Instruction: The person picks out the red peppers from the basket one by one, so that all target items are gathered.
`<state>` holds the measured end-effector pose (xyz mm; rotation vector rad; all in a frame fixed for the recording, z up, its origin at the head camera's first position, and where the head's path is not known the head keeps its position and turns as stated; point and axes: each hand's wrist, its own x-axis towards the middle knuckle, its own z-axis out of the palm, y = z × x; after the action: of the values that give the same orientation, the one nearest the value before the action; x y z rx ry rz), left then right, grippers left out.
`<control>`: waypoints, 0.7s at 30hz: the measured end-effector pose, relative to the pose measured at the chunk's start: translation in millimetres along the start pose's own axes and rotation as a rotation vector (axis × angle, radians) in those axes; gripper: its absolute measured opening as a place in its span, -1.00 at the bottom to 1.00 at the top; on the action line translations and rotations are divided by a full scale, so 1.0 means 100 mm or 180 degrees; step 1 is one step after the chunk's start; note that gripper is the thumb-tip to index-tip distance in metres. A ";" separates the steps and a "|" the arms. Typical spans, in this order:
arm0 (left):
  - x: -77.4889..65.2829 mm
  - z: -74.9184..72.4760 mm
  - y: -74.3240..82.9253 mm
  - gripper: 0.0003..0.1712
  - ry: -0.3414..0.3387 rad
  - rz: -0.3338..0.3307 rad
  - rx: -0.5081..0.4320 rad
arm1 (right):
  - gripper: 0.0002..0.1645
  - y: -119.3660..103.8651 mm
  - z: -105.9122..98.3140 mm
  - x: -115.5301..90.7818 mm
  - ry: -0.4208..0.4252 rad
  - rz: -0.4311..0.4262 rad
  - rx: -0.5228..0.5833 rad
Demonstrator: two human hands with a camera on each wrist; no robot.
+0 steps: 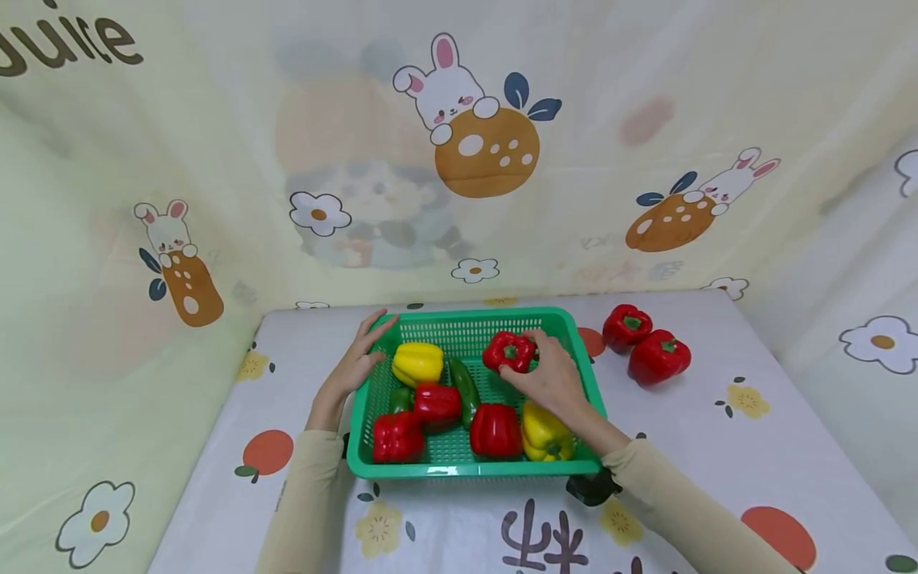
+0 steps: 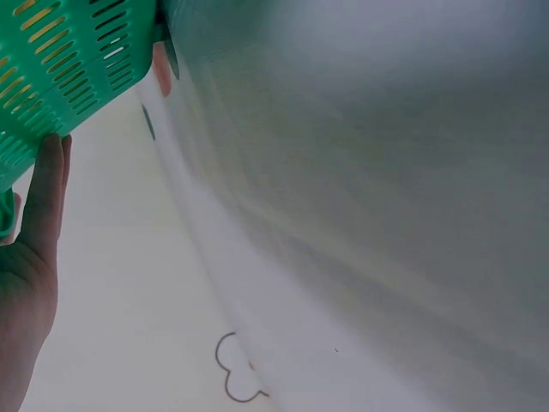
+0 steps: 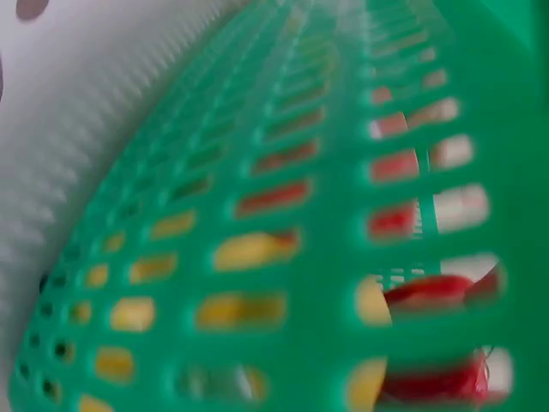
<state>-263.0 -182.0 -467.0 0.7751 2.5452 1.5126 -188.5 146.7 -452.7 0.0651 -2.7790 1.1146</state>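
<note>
My right hand [image 1: 548, 375] grips a red bell pepper [image 1: 509, 351] between thumb and fingers, over the back right part of the green basket [image 1: 466, 470]. My left hand [image 1: 356, 363] is at the basket's back left corner; in the left wrist view its straight fingers [image 2: 47, 184] lie against the outer slotted wall. Inside the basket are a yellow bell pepper [image 1: 417, 364] at back left and another yellow bell pepper [image 1: 547, 433] at front right. Several red bell peppers [image 1: 496, 431] lie at the front, with a long green pepper [image 1: 466, 391] among them. A second green vegetable [image 1: 401, 399] is partly hidden.
Two more red bell peppers [image 1: 658, 357] stand close together on the patterned tablecloth [image 1: 688, 446], right of the basket. A printed curtain [image 1: 588, 239] hangs behind and at both sides. The basket's wall fills most of the right wrist view.
</note>
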 end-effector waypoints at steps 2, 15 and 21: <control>-0.02 -0.02 0.11 -0.24 -0.0037 -0.0009 0.0009 | -0.14 0.01 -0.04 -0.01 0.0075 -0.0038 -0.0003; -0.06 -0.01 0.20 -0.26 0.0007 0.0063 0.0023 | -0.12 0.14 -0.25 -0.06 0.0170 -0.0123 0.0194; -0.05 -0.01 0.18 -0.24 0.0003 0.0000 0.0006 | -0.17 0.15 -0.35 -0.09 0.0116 -0.0080 0.0237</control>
<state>-251.7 -178.3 -452.3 0.7749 2.5477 1.5113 -177.3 181.9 -439.1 0.0869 -2.6971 1.2005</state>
